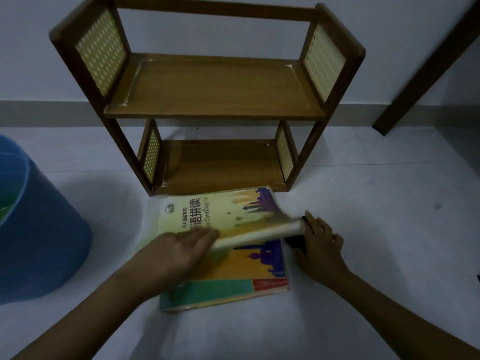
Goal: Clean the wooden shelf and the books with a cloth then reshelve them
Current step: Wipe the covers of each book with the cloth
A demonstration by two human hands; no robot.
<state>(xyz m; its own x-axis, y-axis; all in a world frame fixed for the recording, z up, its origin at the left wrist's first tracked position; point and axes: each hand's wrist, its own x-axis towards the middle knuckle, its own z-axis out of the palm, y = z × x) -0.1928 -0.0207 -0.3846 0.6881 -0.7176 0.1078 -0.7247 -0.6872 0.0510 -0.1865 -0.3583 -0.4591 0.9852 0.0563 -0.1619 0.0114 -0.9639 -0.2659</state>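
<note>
- I see the books (223,255) stacked on the floor (363,203), just near of the wooden shelf (215,89).
- My left hand (179,252) presses flat on the top cover.
- My right hand (320,239), at the stack's right edge, pinches the curled-up cover.

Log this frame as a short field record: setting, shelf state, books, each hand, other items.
setting: pale floor against a wall, dim light
wooden shelf: upright, two tiers, both bare
books: a stack lying flat on the floor in front of the shelf; the top one's cover is curled upward
left hand: fingers straight, pressing on the top book by the curled cover
right hand: at the stack's right edge, touching the curled cover; grip unclear, a dark item beneath it
blue bucket: at left on the floor
cloth: cannot be identified
</note>
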